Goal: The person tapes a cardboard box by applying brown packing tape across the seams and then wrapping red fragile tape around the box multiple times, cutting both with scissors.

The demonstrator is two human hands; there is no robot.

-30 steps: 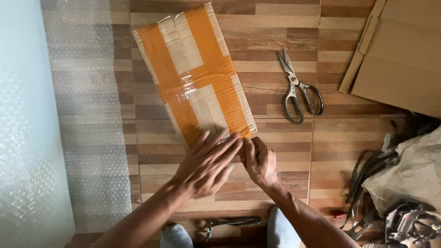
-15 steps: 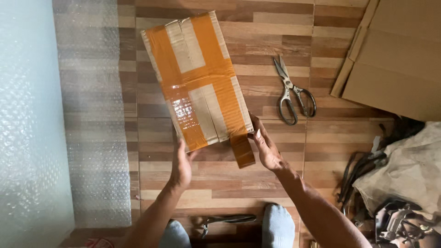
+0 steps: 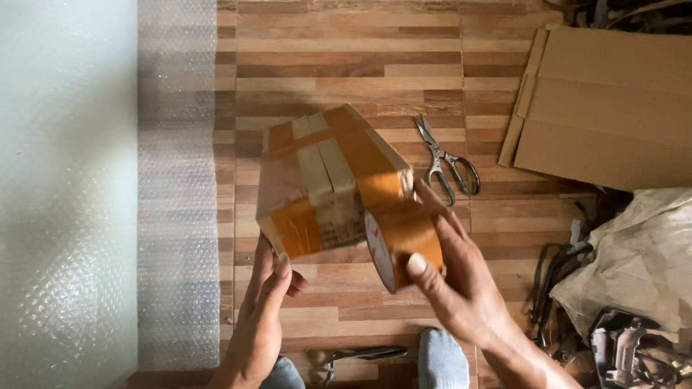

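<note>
Taped cardboard parcel [image 3: 328, 184], flat on the floor a second ago, is now tipped up off the wooden floor [image 3: 346, 57]; left hand [image 3: 263, 317] grips its near lower corner. Right hand [image 3: 454, 277] has picked up a brown tape roll [image 3: 402, 241], pressed against the parcel's end: another face gets taped. Scissors [image 3: 447, 162] just beyond; bubble wrap [image 3: 176, 216] left.

Box [image 3: 328, 180] underside and left hand [image 3: 263, 317] palm, both hidden.
</note>
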